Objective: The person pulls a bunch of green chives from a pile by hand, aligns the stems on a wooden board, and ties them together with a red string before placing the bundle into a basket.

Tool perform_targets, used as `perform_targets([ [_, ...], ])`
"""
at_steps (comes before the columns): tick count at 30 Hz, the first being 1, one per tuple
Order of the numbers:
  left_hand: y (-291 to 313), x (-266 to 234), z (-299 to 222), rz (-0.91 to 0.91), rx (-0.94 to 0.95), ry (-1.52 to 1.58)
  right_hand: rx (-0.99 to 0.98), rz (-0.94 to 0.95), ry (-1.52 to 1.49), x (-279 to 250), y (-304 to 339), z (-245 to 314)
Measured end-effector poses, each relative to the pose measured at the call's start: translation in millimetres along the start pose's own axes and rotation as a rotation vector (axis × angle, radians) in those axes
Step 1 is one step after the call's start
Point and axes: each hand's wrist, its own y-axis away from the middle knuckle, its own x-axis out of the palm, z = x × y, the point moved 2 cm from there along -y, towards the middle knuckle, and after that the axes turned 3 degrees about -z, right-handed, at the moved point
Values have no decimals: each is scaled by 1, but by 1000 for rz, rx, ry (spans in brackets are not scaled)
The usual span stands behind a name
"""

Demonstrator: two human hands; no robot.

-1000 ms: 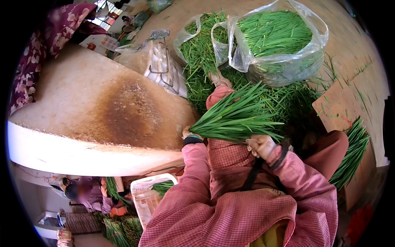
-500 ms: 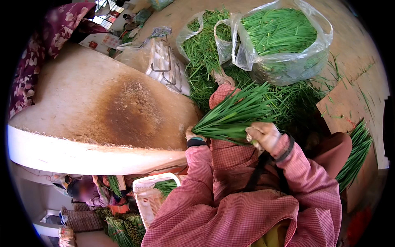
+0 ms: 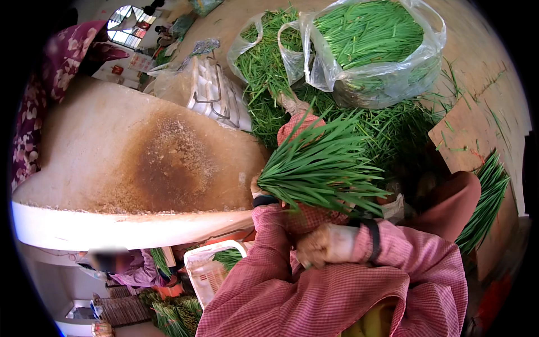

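Beside the right edge of the stained tan tabletop [image 3: 95, 163], the bare left hand [image 3: 256, 186] is grasping a long-leaved green bunch [image 3: 325, 165] extending rightward. The right hand [image 3: 323, 245] is lying apart, grip indeterminable.

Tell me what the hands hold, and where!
The left hand holds the green leaf bundle by its gathered end; whether the right hand holds anything, I can't tell.

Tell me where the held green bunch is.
In the head view, the green bunch is right of centre, in the left hand, beside the stained table.
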Motion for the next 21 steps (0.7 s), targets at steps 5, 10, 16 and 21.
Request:
perform_targets([
  [5, -28, -13, 13, 246, -167, -44, 43, -866, 399, -57, 121, -5],
  [10, -83, -63, 4, 284, -291, -191, 219, -1346, 958, -93, 131, -7],
  [16, -26, 4, 7, 115, -230, -136, 129, -1032, 685, -144, 50, -86],
  [21, -26, -26, -10, 141, -171, -144, -513, -1070, -737, -165, 96, -35],
])
